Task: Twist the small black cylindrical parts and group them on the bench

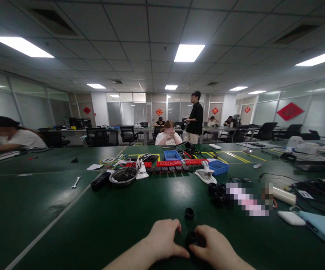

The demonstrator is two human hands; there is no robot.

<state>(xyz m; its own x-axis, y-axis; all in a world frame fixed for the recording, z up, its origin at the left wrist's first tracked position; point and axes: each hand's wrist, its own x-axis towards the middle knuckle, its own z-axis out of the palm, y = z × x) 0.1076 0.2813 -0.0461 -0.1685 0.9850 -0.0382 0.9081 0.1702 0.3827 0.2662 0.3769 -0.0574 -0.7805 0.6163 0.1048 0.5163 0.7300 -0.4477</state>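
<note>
My left hand [163,240] and my right hand [213,247] rest close together on the green table [66,225] at the bottom middle. Both are curled round a small black round part [193,238] held between them; most of it is hidden by the fingers. Another small black ring-shaped part [189,213] lies on the table just beyond my hands. A cluster of similar black round parts [217,192] sits farther off to the right.
A metal bowl [123,176], red and black strips [168,164], blue bins [217,167] and a white clamp [205,173] lie across the middle. A wrench [76,182] is left. A light-blue case [321,225] and cables are right. People sit and stand beyond.
</note>
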